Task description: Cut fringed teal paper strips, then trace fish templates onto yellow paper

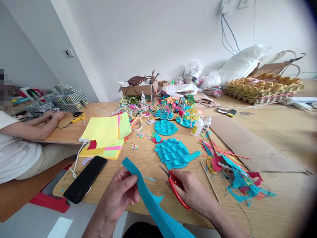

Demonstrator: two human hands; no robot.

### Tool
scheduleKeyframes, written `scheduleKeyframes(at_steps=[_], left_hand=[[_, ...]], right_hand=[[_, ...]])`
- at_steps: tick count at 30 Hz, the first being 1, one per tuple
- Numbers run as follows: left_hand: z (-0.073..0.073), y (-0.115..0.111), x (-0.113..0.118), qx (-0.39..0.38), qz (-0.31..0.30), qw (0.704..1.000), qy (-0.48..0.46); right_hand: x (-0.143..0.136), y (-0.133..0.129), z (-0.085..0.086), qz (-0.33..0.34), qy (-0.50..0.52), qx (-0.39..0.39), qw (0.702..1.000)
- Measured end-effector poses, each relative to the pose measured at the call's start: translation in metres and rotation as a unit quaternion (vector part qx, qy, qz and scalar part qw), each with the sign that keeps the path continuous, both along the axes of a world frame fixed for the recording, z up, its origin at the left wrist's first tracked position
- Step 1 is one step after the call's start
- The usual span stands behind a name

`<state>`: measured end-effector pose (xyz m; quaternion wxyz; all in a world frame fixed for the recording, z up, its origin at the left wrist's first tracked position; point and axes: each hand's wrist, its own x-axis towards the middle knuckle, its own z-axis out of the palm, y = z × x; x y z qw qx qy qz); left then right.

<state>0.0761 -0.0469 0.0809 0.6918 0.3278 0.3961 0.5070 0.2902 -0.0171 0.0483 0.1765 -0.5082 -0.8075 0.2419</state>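
Your left hand (pixel 123 187) pinches a blue strip (pixel 150 198), its trimming seemingly unfinished; right hand (pixel 191 190) grips scissors (pixel 174 190); the mat (pixel 172 152) beyond looks woven.

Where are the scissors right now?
In the head view, the scissors are in the right hand, right of the blue strip and just below the woven blue mat.

We see bright, diffuse light on the tabletop (pixel 289 201) and pale wall (pixel 158 39), with only soft shadows — its source we cannot tell. We notice wide-angle stretching toward the sides, a dark curved vignette at right, and coarse pixelation far left.
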Motion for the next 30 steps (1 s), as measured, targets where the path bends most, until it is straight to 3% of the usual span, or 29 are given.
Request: scheduleKeyframes(at_steps=[5, 13, 30], left_hand=[[0.001, 0.001, 0.009, 0.008, -0.024, 0.999, -0.036], [0.001, 0.002, 0.011, 0.048, 0.044, 0.994, 0.088], [-0.005, -0.001, 0.020, 0.050, 0.057, 0.984, 0.163]], right_hand=[[-0.017, -0.010, 0.004, 0.046, 0.000, 0.006, 0.999], [-0.021, -0.026, 0.015, 0.104, 0.108, -0.073, 0.986], [-0.026, -0.024, 0.019, 0.104, 0.193, -0.109, 0.970]])
